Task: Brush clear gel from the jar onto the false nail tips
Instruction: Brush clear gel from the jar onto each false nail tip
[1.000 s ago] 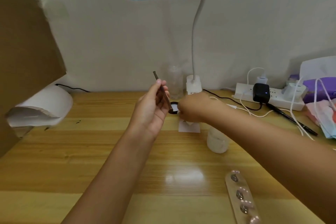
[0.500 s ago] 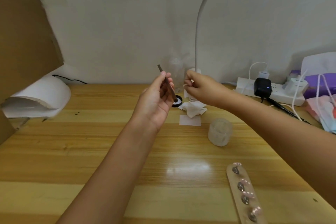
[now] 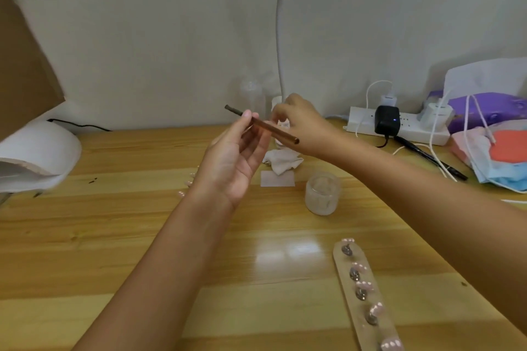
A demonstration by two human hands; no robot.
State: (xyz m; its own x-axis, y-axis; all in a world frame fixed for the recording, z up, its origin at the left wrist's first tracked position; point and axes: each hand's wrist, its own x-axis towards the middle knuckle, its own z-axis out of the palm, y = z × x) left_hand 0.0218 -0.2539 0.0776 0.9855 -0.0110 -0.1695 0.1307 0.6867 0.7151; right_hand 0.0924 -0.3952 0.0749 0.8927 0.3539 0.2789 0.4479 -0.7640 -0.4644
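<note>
Brown brush [image 3: 276, 131], likely light and stiff, pinched by our left hand [image 3: 233, 159].
Best held mid-handle; right hand [image 3: 302, 125] curls nearby, its hold we cannot tell.

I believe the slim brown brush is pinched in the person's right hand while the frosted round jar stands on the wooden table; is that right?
Not quite: the head view shows the slim brown brush pinched in the left hand, not the right hand. The frosted round jar does stand on the wooden table.
</note>
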